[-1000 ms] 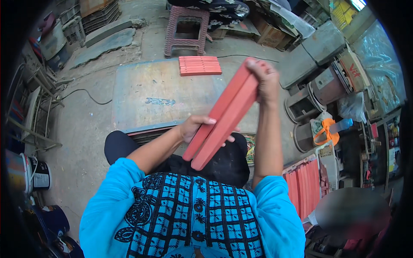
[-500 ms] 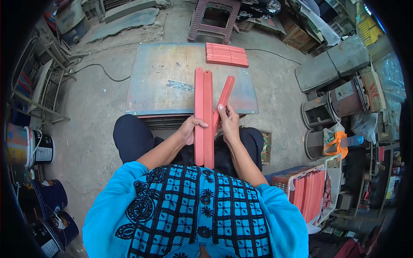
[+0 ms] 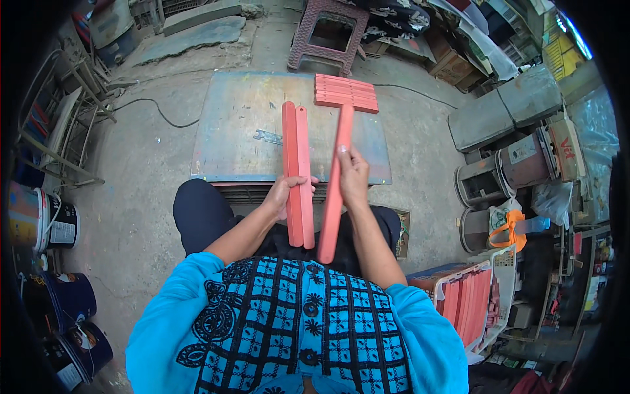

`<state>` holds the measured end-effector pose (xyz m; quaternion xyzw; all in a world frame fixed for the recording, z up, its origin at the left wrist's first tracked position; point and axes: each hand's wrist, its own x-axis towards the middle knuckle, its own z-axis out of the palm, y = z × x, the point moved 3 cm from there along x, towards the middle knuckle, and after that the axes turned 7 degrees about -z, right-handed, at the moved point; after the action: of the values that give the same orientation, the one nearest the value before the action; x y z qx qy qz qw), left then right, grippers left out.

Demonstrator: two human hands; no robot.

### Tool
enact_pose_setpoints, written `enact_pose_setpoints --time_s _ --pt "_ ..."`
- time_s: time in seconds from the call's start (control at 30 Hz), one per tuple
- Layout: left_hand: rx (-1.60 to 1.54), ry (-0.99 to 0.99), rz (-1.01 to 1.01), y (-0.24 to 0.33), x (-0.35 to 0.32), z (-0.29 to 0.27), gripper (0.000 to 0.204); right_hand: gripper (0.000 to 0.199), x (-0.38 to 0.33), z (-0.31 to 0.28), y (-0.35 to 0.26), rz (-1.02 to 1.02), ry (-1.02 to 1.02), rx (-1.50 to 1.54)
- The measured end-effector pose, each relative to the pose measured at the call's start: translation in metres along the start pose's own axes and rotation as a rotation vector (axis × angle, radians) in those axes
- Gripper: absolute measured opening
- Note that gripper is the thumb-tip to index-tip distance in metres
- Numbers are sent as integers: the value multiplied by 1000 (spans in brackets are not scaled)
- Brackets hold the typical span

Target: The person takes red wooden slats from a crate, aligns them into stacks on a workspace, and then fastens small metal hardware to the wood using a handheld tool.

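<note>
A: As both hands are occupied, what does each one hold?

B: Left hand [image 3: 283, 194]: fingers wrapped round a pair of slats [image 3: 297, 172], long, flat, salmon-red, matte, laid side by side and reaching out over the counter [image 3: 239, 141]. Right hand [image 3: 353, 178]: closed round a single slat [image 3: 334, 187] of the same kind, its far end touching the stacked slats [image 3: 346, 92].

A: While those are listed, what of the counter and surroundings?

B: Counter: grey-blue metal sheet, scuffed, rectangular. Stack: same red strips, lying crosswise at its far right edge. Beyond: a brown latticed plastic stool [image 3: 328, 34]. Person's left: paint tins [image 3: 39, 220] on concrete floor. Right: a crate of red slats [image 3: 467, 302].
</note>
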<state>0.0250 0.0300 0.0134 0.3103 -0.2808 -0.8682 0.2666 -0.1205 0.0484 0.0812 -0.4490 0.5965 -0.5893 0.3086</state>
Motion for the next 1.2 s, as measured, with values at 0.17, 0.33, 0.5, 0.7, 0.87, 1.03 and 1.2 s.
enact_pose_setpoints --time_s 0.17,0.33,0.5,0.7,0.87,1.03,1.2 --pt "-112 -23 -40 -4 -9 13 45 44 -19 41 3 -256 26 -352" --pt "-124 -54 -77 -14 -9 9 46 46 -29 39 11 -55 -70 -375" --pt "-76 -36 54 -23 -7 15 51 47 -39 40 17 -30 -102 -355" --pt "-62 72 246 -28 7 -1 54 47 -48 48 20 323 -126 446" --pt "18 143 338 -20 12 -13 59 43 -53 45 26 283 -194 253" --pt "365 361 739 -28 23 -36 39 43 -53 50 31 143 -241 96" --pt "-54 175 520 -11 9 -14 26 45 -49 40 26 121 -159 65"
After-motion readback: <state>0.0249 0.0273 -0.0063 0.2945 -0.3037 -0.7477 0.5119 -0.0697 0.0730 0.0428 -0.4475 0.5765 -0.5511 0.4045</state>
